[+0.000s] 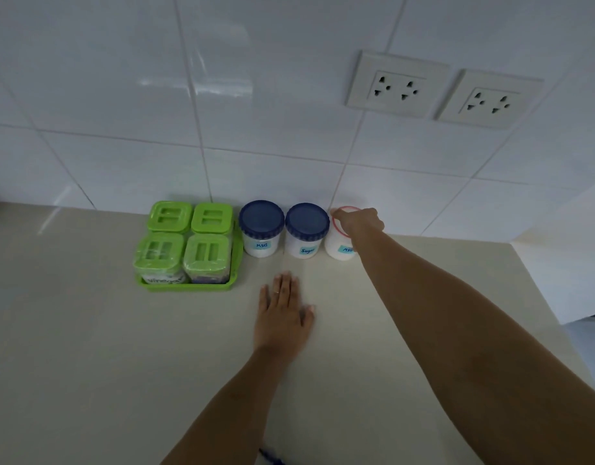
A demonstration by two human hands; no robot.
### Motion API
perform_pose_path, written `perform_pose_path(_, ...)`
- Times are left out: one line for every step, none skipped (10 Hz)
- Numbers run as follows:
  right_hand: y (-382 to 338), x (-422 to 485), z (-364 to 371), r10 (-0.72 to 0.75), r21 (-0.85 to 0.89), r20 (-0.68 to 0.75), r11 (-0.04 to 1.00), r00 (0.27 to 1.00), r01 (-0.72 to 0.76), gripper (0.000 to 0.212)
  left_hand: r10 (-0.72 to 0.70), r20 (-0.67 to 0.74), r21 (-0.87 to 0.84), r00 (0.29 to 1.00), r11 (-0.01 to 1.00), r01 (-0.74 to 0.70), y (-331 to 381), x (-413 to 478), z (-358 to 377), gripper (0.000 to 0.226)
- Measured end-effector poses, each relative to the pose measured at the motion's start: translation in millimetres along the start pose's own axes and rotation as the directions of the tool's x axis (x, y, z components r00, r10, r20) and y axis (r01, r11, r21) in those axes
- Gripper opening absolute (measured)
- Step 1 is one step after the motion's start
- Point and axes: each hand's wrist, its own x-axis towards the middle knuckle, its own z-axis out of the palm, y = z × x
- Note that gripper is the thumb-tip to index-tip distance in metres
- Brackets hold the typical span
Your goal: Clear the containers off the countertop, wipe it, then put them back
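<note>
Three white jars stand in a row against the tiled wall on the beige countertop (88,330). Two have blue lids: one labelled MSG (261,229), one labelled Sugar (306,231). The third jar (336,246) has a pink-rimmed lid, and my right hand (360,222) is closed over its top. Left of the jars, a green tray (192,286) holds several clear containers with green lids (188,239). My left hand (282,310) lies flat on the counter in front of the jars, fingers spread, holding nothing.
Two double wall sockets (397,85) (489,100) sit on the white tiles above the jars. The counter ends at a white side wall (564,256) on the right. Something dark blue (271,457) shows at the bottom edge.
</note>
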Motion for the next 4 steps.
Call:
perform_pose_path(-1.7,1.4,-0.3,0.005,0.010,0.012,1.000,1.000,-0.005,0.074,-0.003,-0.007,0.006,1.000,1.000,0.003,0.0,-0.8,0.7,0.069)
perform_pose_path(0.9,6.2,-3.3,-0.011,0.067,0.057,0.998,0.998,0.007,0.074,-0.018,0.007,0.023,1.000,1.000,0.018,-0.5,1.4,-0.4,0.070)
perform_pose_path(8.6,3.0,-10.7,-0.047,0.148,0.089,0.988,0.995,0.034,0.077,-0.007,0.013,0.006,1.000,1.000,0.007,1.6,-2.4,-1.0,0.069)
perform_pose_path(19.7,-11.7,-19.9,-0.110,0.121,0.094,0.988,0.990,0.098,0.082,-0.003,0.055,0.028,0.999,1.000,0.001,0.3,0.9,-5.7,0.068)
